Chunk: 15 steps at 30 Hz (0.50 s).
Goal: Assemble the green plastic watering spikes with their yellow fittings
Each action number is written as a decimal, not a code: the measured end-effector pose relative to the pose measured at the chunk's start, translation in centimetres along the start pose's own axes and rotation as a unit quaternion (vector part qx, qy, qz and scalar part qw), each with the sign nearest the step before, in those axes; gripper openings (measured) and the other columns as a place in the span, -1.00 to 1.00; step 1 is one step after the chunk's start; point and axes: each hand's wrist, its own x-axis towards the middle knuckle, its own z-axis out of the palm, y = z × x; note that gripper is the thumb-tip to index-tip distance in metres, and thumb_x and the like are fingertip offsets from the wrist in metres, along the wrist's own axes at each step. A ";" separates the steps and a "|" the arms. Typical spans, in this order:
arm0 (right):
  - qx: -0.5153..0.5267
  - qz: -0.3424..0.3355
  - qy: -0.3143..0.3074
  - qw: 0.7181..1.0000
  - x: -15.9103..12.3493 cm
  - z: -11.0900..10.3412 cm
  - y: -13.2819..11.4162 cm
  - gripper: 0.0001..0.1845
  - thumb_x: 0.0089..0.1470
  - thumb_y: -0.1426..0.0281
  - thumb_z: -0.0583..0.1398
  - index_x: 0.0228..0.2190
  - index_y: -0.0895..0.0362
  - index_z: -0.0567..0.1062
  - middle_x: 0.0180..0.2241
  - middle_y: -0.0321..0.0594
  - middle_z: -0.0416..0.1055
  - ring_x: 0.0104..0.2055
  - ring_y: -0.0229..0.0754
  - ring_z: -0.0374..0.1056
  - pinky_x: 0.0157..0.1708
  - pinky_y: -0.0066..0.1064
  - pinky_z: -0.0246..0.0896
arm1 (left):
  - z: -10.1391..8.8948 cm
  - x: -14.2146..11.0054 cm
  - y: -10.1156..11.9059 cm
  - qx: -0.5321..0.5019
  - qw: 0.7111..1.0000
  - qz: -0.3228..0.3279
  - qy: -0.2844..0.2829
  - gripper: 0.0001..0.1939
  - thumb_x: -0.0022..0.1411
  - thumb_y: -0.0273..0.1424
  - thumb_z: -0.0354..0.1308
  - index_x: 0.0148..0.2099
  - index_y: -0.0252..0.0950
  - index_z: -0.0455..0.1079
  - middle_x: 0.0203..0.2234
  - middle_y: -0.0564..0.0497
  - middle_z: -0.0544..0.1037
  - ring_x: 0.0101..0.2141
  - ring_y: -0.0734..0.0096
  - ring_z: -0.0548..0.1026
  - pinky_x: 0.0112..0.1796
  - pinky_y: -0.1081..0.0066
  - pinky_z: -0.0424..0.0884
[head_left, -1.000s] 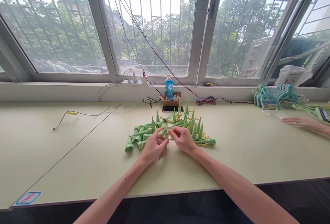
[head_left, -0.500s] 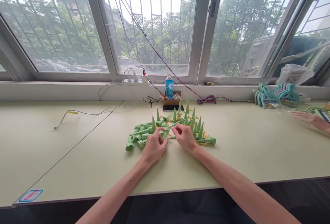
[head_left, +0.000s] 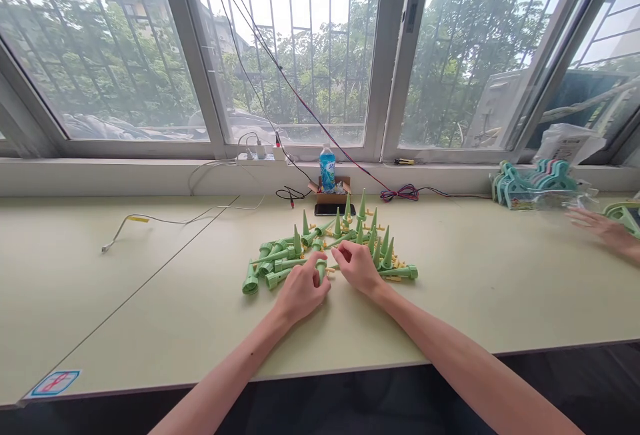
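Observation:
My left hand [head_left: 302, 291] is closed around a green plastic watering spike [head_left: 322, 271], its ridged collar up between thumb and forefinger. A small yellow valve piece [head_left: 331, 271] shows just beside that spike. Close by on the right, my right hand [head_left: 357, 265] is pinched shut; whatever is between its fingertips is too small to make out. Several green spikes lie on their sides in a pile [head_left: 273, 265] left of my hands. Other green cones [head_left: 386, 248] stand point up behind and beside my right hand, with small yellow pieces [head_left: 397, 264] scattered among them.
A blue-labelled bottle [head_left: 327, 169] stands in a small cardboard box [head_left: 325, 198], behind a dark phone [head_left: 330, 209]. Coiled cable [head_left: 403, 192] and a white cord [head_left: 165, 219] lie on the table. At right, another person's hand [head_left: 603, 228] is near green hangers [head_left: 520, 185].
My left hand has shifted slightly right and toward me with the watering spike, which sits lower. My right hand stays almost in place. The other person's hand has moved a little.

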 end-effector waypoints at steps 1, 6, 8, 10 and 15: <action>-0.001 0.000 0.000 1.000 0.0 0.0 0.0 -0.63 0.16 0.23 0.06 -0.62 0.11 0.19 -0.67 -0.38 0.11 -0.60 -0.31 0.00 -0.55 -0.43 -0.07 | 0.0 0.1 0.0 0.005 1.000 -0.006 0.001 -0.67 0.12 -0.45 0.00 -0.03 -0.25 0.25 -0.73 0.24 0.23 -0.64 0.44 0.24 -0.47 0.47 0.15; -0.004 0.000 -0.004 1.000 0.0 0.0 0.1 -0.63 0.15 0.24 0.07 -0.62 0.11 0.20 -0.67 -0.38 0.12 -0.60 -0.31 0.01 -0.55 -0.44 -0.07 | 0.2 0.3 -0.3 0.009 1.000 -0.027 0.012 -0.77 0.22 -0.37 -0.04 -0.07 -0.24 0.25 -0.72 0.20 0.28 -0.61 0.38 0.31 -0.46 0.45 0.15; -0.007 -0.001 -0.004 1.000 0.0 0.0 0.1 -0.63 0.15 0.24 0.07 -0.62 0.11 0.20 -0.67 -0.38 0.13 -0.60 -0.31 0.01 -0.55 -0.44 -0.07 | 0.2 0.4 -0.3 0.001 1.000 -0.025 0.018 -0.79 0.25 -0.34 -0.06 -0.07 -0.24 0.25 -0.72 0.20 0.27 -0.62 0.38 0.30 -0.46 0.44 0.16; -0.009 -0.002 -0.002 1.000 0.0 0.0 0.2 -0.63 0.15 0.23 0.07 -0.63 0.11 0.20 -0.68 -0.38 0.12 -0.60 -0.31 0.01 -0.55 -0.43 -0.07 | 0.2 0.4 -0.3 -0.014 0.999 -0.019 0.025 -0.78 0.27 -0.31 -0.06 -0.08 -0.23 0.26 -0.72 0.20 0.26 -0.64 0.40 0.29 -0.47 0.45 0.16; -0.004 0.001 -0.002 1.000 0.1 0.0 0.1 -0.62 0.15 0.23 0.07 -0.63 0.11 0.21 -0.68 -0.38 0.12 -0.61 -0.31 0.01 -0.55 -0.43 -0.08 | 0.1 0.3 -0.1 -0.055 0.996 -0.009 0.068 -0.80 0.27 -0.27 -0.03 -0.13 -0.23 0.29 -0.67 0.19 0.25 -0.66 0.48 0.22 -0.51 0.49 0.15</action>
